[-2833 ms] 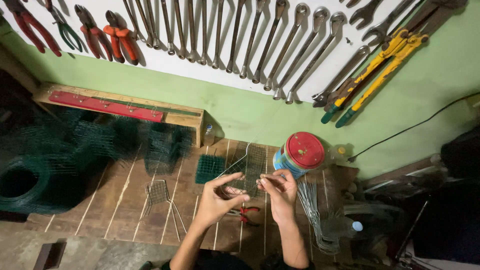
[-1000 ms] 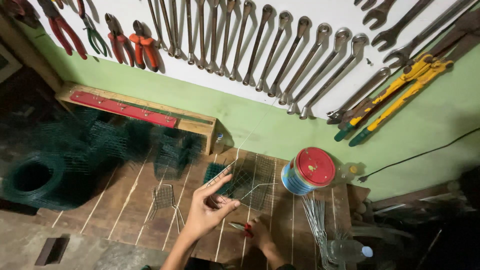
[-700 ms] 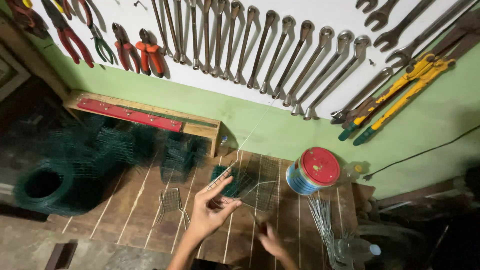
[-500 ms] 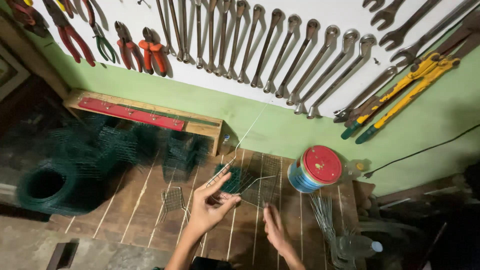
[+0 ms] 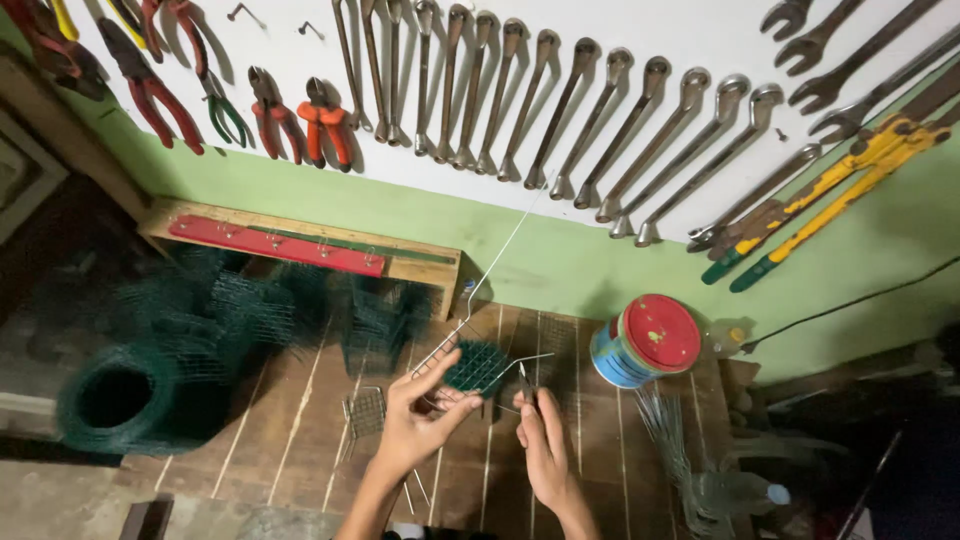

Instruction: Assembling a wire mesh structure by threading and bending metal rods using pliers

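My left hand (image 5: 420, 418) holds a small wire frame, from which a long thin wire (image 5: 500, 255) rises up toward the wall. A green mesh piece (image 5: 474, 366) lies just past its fingertips on the wooden bench (image 5: 300, 440). My right hand (image 5: 541, 440) pinches the end of a thin wire beside the left hand, its fingers closed on it.
A red-lidded tin (image 5: 644, 340) stands at the right. A roll of green mesh (image 5: 130, 395) and stacked green mesh cages (image 5: 300, 310) fill the left. A small wire grid (image 5: 365, 412) and a bundle of cut wires (image 5: 665, 440) lie on the bench. Spanners and pliers hang on the wall.
My right hand came back up from the bench's front edge to the left hand and closed on the wire. The view shifted slightly.
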